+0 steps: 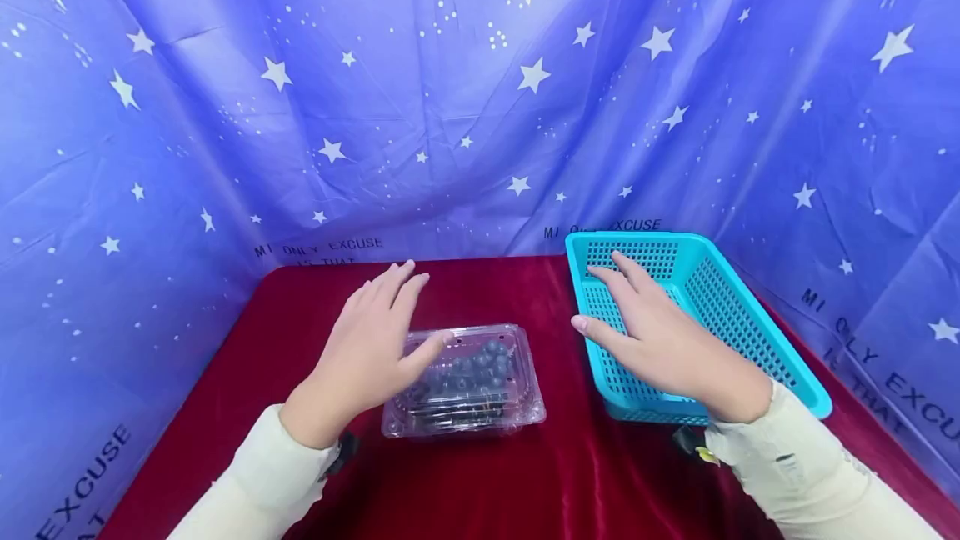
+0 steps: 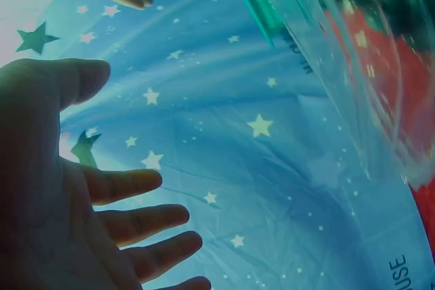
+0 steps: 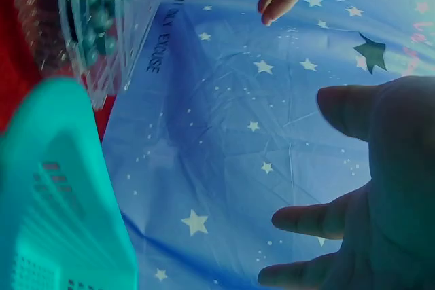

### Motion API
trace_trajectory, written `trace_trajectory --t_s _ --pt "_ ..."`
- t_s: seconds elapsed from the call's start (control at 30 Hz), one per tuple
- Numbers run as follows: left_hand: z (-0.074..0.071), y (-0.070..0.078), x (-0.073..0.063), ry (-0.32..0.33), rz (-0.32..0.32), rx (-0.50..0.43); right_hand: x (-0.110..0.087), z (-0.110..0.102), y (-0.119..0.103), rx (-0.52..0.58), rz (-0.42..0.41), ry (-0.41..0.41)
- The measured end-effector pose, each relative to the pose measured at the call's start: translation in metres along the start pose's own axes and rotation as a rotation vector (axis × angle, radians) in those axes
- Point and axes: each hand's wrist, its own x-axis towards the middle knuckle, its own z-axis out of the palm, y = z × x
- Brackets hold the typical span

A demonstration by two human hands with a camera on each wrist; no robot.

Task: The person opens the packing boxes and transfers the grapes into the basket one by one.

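A clear plastic clamshell box (image 1: 525, 390) with dark blueberries (image 1: 480, 369) inside sits with its lid closed on the red cloth. Over its left side hovers my left hand (image 1: 367, 348), fingers spread and thumb overlapping the box's back edge in the head view. My right hand (image 1: 660, 336) hangs above a turquoise plastic basket (image 1: 757, 340), its fingers extended and holding nothing. In the left wrist view the left palm (image 2: 61, 195) shows bare. The basket (image 3: 61, 188) and the box (image 3: 102, 25) stand side by side in the right wrist view.
Dark red velvet cloth (image 1: 247, 373) covers the table. Behind and on both sides hangs a blue curtain (image 1: 420, 107) printed with white stars and lettering. The basket stands near the table's right edge, with red cloth between it and the box.
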Motion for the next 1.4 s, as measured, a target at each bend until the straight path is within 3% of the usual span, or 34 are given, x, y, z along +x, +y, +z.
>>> trace_trajectory --t_s 0.7,1.13,1.4 --pt "0.001 0.021 -0.011 0.178 0.095 -0.097 -0.018 0.015 -0.015 0.103 -0.075 0.045" --pt "0.017 0.027 -0.01 0.19 0.189 -0.129 -0.028 0.039 -0.031 0.23 -0.224 0.095" --pt "0.029 0.034 -0.011 0.155 0.232 -0.112 -0.028 0.053 -0.04 0.337 -0.247 0.007"
